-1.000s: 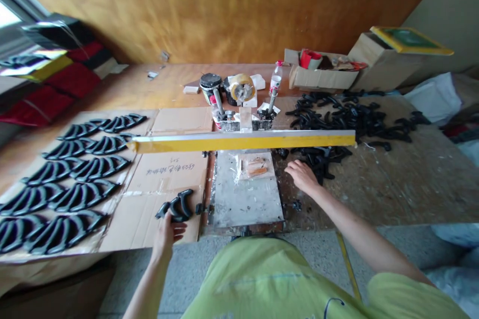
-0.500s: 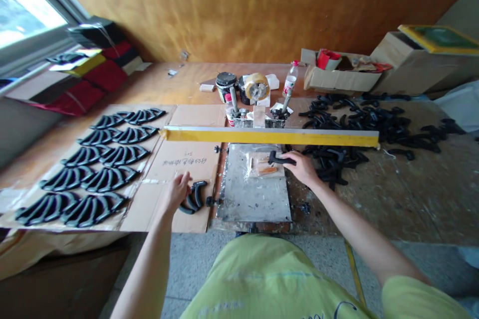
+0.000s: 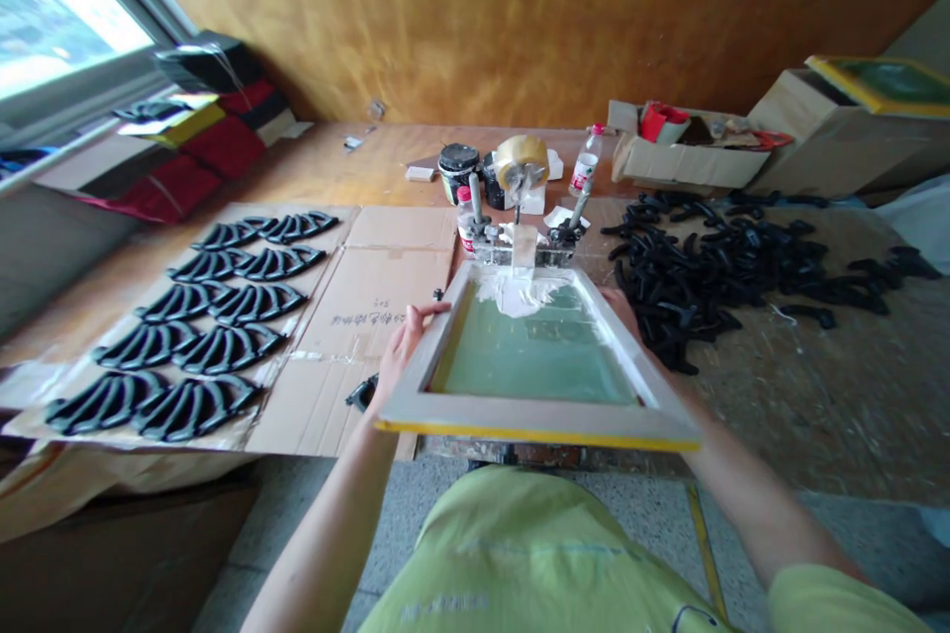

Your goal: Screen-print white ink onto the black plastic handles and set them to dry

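One screen frame (image 3: pixel 520 411) w/ L hand (image 3: pixel 405 346) clamped on edge; R hand (image 3: pixel 621 311) mostly hidden, can't tell grip.

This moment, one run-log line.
left hand: on framed screen's left edge | right hand: at its right edge, partly hidden | loose black parts: heaped right | fanned black parts: rows left

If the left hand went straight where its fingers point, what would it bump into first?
Probably the frame. The left hand seems to touch its side, though depth is hard to judge.
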`<control>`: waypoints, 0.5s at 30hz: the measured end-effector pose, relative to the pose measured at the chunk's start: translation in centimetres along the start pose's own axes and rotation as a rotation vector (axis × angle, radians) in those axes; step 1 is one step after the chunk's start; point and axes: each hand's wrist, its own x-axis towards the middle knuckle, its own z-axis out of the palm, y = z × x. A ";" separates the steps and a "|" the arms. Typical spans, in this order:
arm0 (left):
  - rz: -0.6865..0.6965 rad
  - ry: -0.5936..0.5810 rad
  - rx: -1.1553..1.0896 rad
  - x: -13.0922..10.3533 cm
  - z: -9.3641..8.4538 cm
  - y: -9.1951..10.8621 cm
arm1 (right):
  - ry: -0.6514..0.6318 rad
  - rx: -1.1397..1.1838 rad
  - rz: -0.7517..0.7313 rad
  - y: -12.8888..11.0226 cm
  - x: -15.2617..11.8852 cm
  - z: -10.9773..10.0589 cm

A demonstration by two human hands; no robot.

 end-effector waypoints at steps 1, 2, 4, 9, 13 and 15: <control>-0.041 -0.022 0.046 -0.6 -0.4 -1.3 | 0.147 -0.117 -0.060 -0.7 0.5 -0.9; -0.070 -0.043 0.075 -1.1 -0.6 -2.6 | 0.322 -0.287 -0.143 -1.4 1.2 -1.3; -0.109 -0.075 0.066 -1.5 -0.7 -5.3 | 0.552 -0.673 -0.348 -2.7 3.3 -0.8; -0.190 -0.093 0.070 -0.6 0.2 -10.0 | 0.221 -1.182 -0.513 -4.3 8.8 5.0; -0.198 -0.082 0.079 0.0 0.1 -11.2 | 0.051 -1.318 -0.436 -3.2 7.7 7.4; -0.194 -0.068 0.092 0.0 -0.1 -11.4 | -0.074 -1.318 -0.528 -2.7 5.5 7.4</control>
